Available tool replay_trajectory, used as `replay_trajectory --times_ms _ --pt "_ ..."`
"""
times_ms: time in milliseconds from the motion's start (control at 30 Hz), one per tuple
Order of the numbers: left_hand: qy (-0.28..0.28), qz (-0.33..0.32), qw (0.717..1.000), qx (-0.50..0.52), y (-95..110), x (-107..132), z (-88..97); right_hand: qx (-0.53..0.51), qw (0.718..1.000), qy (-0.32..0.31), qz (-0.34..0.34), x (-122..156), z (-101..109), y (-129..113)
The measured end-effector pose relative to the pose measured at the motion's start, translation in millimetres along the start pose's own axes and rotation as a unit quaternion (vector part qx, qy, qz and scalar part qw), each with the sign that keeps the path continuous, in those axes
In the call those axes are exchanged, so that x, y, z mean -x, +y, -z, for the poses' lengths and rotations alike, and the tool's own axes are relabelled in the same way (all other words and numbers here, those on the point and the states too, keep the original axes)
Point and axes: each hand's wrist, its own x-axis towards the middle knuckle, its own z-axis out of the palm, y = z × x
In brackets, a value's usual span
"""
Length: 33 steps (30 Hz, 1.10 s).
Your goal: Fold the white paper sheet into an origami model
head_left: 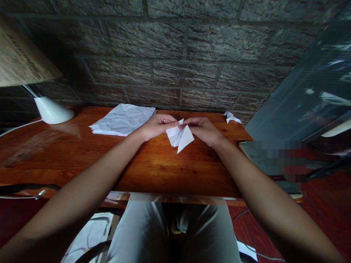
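Observation:
Both hands hold one small piece of folded white paper [186,138] above the middle of the wooden table. My left hand [159,126], with a ring on one finger, pinches its upper left part. On the other side, my right hand [203,129] grips the upper edge near the centre, its fingertips partly behind the paper. Pointed flaps of the paper spread downward and to the right. To the left of my left hand lies a stack of creased white paper sheets [123,118].
A small folded paper piece [232,117] sits at the table's back right. A lamp with a white base [53,110] stands at the left. The brick wall [167,73] borders the wooden table [178,179]. A tablet-like device [261,157] lies at the right edge, partly pixelated.

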Motion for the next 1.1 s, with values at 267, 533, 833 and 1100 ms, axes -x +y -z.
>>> replay_trajectory --times_ms 267,533,833,1100 --pt "0.016 -0.028 0.999 -0.041 -3.6 -2.3 -1.1 -0.031 0.999 0.006 -0.004 -0.5 4.5 -0.8" --pt "0.042 -0.067 0.995 -0.054 -5.8 -3.0 -1.2 -0.028 0.998 0.039 0.032 -3.9 3.9 4.4" --pt "0.063 -0.083 0.994 -0.022 -2.5 -2.7 -4.8 -0.002 0.999 0.029 0.046 -3.9 5.9 3.2" --pt "0.103 -0.049 0.993 0.037 -3.8 -3.2 -6.7 0.033 0.991 0.067 0.115 -6.3 4.5 1.8"
